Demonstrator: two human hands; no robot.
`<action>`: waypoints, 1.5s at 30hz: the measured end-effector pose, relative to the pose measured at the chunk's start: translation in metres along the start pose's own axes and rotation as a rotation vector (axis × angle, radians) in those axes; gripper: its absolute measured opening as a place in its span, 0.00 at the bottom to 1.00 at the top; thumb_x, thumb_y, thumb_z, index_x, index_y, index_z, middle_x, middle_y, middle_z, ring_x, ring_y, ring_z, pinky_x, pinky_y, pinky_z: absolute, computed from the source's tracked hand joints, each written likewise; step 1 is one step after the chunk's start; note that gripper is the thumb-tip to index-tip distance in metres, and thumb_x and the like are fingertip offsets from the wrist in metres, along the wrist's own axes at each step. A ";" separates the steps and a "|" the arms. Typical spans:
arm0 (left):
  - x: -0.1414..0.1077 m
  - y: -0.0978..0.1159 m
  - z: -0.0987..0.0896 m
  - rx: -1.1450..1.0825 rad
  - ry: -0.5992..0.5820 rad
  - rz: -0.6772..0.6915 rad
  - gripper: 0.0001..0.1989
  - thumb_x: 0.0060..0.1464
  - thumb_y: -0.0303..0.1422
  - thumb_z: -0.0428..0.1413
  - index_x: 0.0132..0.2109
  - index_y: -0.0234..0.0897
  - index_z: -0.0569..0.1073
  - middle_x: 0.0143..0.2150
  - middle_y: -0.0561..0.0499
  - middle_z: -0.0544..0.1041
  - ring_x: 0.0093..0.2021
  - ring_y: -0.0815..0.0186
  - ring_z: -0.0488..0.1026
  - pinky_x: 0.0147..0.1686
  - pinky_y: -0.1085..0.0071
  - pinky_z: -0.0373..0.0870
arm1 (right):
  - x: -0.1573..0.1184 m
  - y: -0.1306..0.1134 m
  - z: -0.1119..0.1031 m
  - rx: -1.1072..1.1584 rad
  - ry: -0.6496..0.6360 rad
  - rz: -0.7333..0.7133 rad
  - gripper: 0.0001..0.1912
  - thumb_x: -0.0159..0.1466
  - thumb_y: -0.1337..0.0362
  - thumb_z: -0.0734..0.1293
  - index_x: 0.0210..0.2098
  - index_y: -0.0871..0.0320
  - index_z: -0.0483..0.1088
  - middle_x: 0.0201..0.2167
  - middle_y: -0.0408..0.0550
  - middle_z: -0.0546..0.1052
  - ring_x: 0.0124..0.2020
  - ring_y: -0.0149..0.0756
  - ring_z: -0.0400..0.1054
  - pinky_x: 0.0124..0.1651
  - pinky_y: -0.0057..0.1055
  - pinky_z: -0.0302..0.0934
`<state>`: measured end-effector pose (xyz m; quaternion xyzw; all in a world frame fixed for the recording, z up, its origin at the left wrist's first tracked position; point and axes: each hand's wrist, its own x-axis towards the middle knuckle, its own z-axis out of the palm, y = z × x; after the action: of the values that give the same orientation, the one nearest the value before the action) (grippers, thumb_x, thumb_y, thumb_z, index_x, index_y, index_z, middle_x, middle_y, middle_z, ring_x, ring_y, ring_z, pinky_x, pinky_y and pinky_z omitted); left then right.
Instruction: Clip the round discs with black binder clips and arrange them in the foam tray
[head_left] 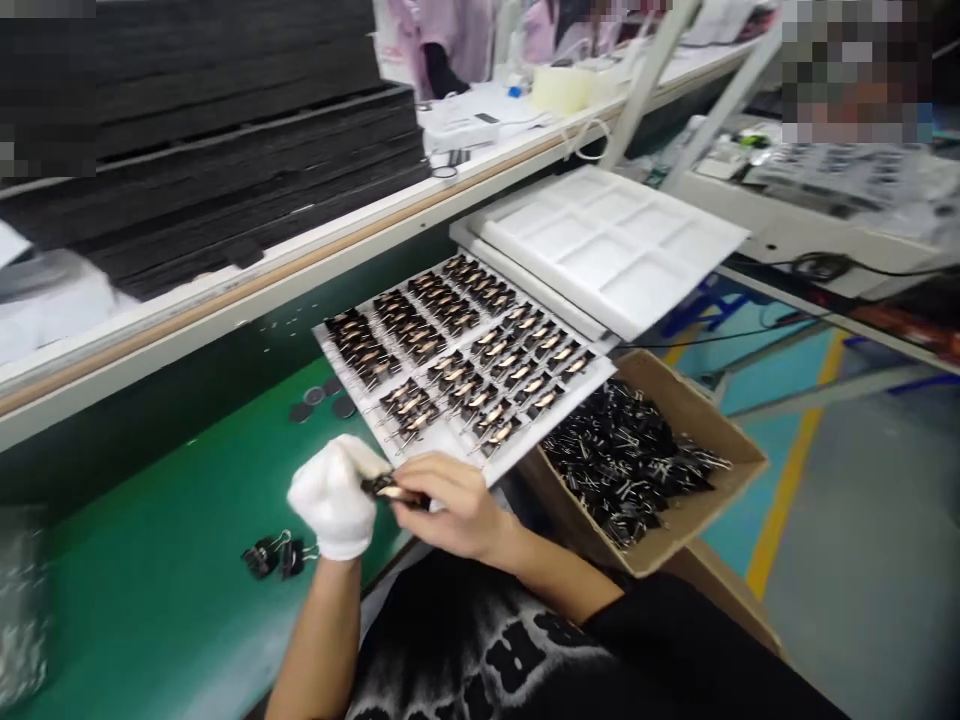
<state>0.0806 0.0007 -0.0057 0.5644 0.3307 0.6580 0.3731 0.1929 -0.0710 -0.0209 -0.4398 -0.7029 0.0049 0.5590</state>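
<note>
Small black clip with a pale strip along it: held up between both hands, in front of the wearer's body, near the lower edge of the tray. Left hand in a white knit glove, fingers bunched, pinching its left end. Right hand, bare, thumb and fingers closed narrowly on its right end.

Just beyond the hands, a flat white compartmented tray, tilted in view, bearing rows of black clips with pale strips and wire handles. Behind it, a white moulded tray with shallow square recesses.

Left of the tray, dark round discs on a green tabletop; two loose black clips near the gloved wrist. Right: open brown cardboard box, heaped with black wire-handled clips. Upper left, stacked black sheets.
</note>
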 end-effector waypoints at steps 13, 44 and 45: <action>0.000 0.005 -0.056 0.263 -0.953 -0.654 0.20 0.68 0.50 0.53 0.45 0.39 0.76 0.36 0.49 0.81 0.36 0.62 0.78 0.38 0.67 0.74 | 0.006 0.035 -0.072 -0.410 -0.174 -0.697 0.03 0.67 0.69 0.72 0.40 0.61 0.80 0.44 0.52 0.85 0.50 0.40 0.79 0.43 0.34 0.74; -0.065 -0.050 -0.013 1.075 -0.525 0.133 0.08 0.66 0.38 0.59 0.42 0.41 0.81 0.43 0.45 0.80 0.44 0.56 0.77 0.42 0.62 0.68 | -0.074 0.034 -0.031 -0.540 -0.271 0.058 0.07 0.70 0.71 0.68 0.48 0.59 0.75 0.50 0.53 0.83 0.56 0.43 0.76 0.62 0.45 0.51; -0.065 -0.047 -0.018 1.049 -0.505 0.148 0.08 0.66 0.38 0.59 0.44 0.41 0.81 0.44 0.45 0.80 0.45 0.56 0.77 0.43 0.62 0.68 | -0.073 0.033 -0.030 -0.533 -0.287 0.060 0.06 0.71 0.71 0.68 0.47 0.59 0.75 0.49 0.52 0.84 0.55 0.42 0.77 0.62 0.45 0.51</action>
<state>0.0743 -0.0326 -0.0807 0.8343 0.4728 0.2760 0.0644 0.2363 -0.1105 -0.0832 -0.5863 -0.7380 -0.1011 0.3185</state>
